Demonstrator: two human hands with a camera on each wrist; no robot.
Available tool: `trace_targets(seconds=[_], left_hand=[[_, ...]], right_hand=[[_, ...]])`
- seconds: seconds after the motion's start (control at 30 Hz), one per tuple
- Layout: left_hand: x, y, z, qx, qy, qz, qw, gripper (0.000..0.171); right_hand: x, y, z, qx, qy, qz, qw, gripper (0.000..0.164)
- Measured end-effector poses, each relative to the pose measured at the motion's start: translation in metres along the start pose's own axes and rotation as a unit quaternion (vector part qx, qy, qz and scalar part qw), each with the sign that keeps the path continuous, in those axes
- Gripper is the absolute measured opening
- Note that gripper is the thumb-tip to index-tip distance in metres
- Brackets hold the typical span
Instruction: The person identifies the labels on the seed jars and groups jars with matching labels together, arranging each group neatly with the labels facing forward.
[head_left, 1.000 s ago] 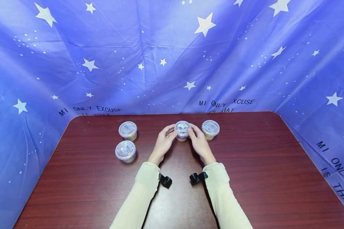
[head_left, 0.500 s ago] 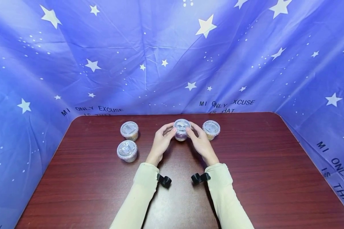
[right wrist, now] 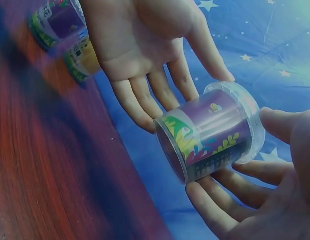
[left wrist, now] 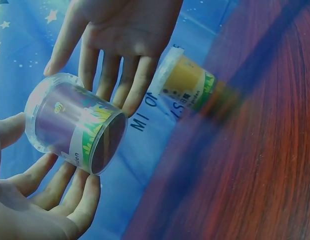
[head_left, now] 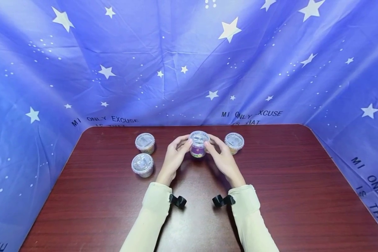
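Note:
A small clear plastic tub with a lid and a purple label (head_left: 197,149) is held up between both hands, its lid tipped back so that the label faces the head camera. My left hand (head_left: 174,154) grips its left side, thumb near the lid's rim and fingers around the wall. From the other side my right hand (head_left: 223,156) grips it the same way. In the left wrist view the tub's bottom rim and its leaf-printed label (left wrist: 85,125) show between the fingers. The right wrist view shows the lid (right wrist: 242,117) at the thumbs.
Just beyond the right hand stands a lidded tub with a yellow label (head_left: 234,142). Two more lidded tubs stand at left, one at the back (head_left: 145,142) and one nearer (head_left: 142,165). A blue star-printed cloth (head_left: 163,52) hangs behind the dark red wooden table (head_left: 289,182).
Both hands have raised the tub slightly and tipped it back, bringing more of its purple label into view. The wrists have spread a little apart. The other tubs stay put on the table.

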State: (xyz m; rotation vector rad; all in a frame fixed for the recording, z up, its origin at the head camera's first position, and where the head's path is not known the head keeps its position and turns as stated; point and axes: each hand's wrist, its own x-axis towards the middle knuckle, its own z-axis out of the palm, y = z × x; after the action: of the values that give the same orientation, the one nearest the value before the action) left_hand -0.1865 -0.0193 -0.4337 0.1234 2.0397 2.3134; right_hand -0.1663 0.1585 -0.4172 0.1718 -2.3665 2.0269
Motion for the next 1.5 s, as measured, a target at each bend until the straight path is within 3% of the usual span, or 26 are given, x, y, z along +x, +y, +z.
trace_targets(seconds=[0.43,0.63,0.87,1.23,1.5], left_hand=[[-0.018,0.012,-0.008,0.014,-0.009,0.006,0.9998,0.033],[-0.029,0.020,-0.012,0.014,-0.005,-0.006,0.9999,0.030],[-0.038,0.025,-0.010,0.021,-0.010,-0.007,0.9997,0.031],[-0.054,0.028,-0.012,0.028,0.012,-0.016,0.9994,0.029],[-0.060,0.030,-0.010,0.029,0.009,-0.018,0.9994,0.028]], right_hand=[[-0.015,-0.012,0.004,0.005,-0.004,0.006,1.000,0.041],[-0.020,-0.017,0.009,0.018,-0.022,0.007,1.000,0.038],[-0.030,-0.022,0.010,0.032,-0.016,0.009,0.999,0.037],[-0.039,-0.023,0.011,0.024,-0.058,0.007,0.998,0.043],[-0.042,-0.023,0.010,0.030,-0.056,0.002,0.998,0.041]])
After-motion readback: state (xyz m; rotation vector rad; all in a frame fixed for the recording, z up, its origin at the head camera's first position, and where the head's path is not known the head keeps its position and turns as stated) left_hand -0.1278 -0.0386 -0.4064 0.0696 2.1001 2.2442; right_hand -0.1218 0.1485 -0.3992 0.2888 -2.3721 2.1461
